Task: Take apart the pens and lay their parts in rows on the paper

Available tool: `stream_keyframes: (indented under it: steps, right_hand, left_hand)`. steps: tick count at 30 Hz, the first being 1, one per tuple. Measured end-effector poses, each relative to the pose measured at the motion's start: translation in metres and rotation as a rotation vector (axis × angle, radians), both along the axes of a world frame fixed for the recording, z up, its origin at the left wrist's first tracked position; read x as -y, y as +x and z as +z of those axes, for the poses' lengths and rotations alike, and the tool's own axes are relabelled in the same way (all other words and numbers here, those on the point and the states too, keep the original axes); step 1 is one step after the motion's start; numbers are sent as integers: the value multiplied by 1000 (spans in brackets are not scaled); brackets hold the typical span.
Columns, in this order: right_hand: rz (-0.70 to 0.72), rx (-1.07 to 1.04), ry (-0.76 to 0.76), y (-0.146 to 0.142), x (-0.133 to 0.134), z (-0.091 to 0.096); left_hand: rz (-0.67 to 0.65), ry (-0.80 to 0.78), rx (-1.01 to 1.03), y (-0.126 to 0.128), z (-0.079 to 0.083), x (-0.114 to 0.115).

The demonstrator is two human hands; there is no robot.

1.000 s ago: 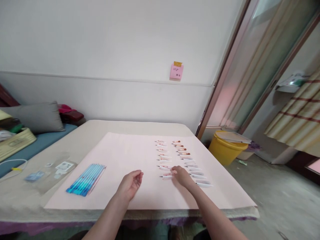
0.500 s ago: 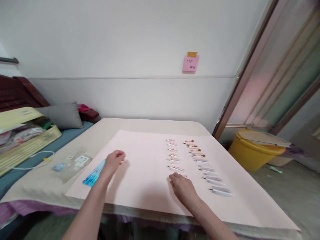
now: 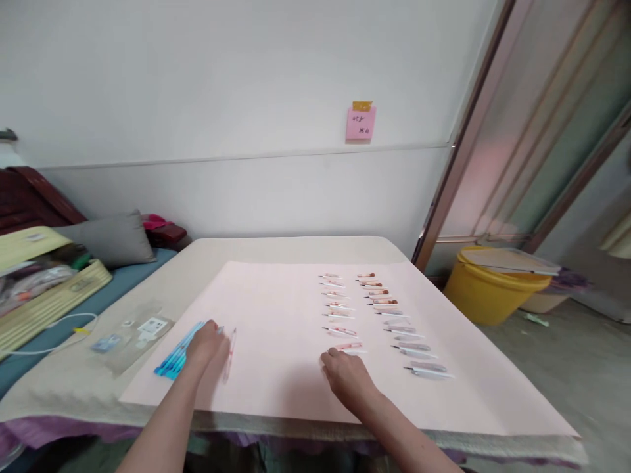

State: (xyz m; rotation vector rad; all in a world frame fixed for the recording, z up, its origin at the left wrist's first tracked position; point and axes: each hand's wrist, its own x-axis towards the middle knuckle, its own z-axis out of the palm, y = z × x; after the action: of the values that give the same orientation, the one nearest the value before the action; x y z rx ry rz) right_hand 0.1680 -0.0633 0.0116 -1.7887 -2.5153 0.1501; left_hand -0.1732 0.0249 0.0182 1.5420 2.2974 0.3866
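The person's left hand [image 3: 204, 343] is reaching down over a row of blue pens [image 3: 172, 361], lower than half a second ago, so the work seems to be shifting to that row. Its fingers are curling out of sight, so nobody can tell whether they are pinching anything. The right hand [image 3: 348, 376] is keeping its fingers bent together beside the nearest pale pen [image 3: 359, 352] of the middle column, partly covering it; contact is unclear. Farther out, a pinkish pen [image 3: 231, 351] is now showing right of the left hand, blurred, lying on the pale sheet [image 3: 276, 315].
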Motion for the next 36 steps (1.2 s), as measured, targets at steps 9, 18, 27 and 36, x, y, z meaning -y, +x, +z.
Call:
stream_keyframes:
  steps: [9,18,27,36]
  right_hand:
    - [63,-36,-72,-19,5,-6]
    - [-278,-1210,-442,-37,-15,-10]
    - [-438,-1577,-695,-39,-25,-10]
    - [-249,-1212,-274,-50,-22,-7]
  left_hand:
    - [-28,11,365,74,-27,6]
    - [-144,-110,1202,156,-12,30]
    - [-111,-50,1465,171,-12,38]
    - [-33,47,1493,166,-11,36]
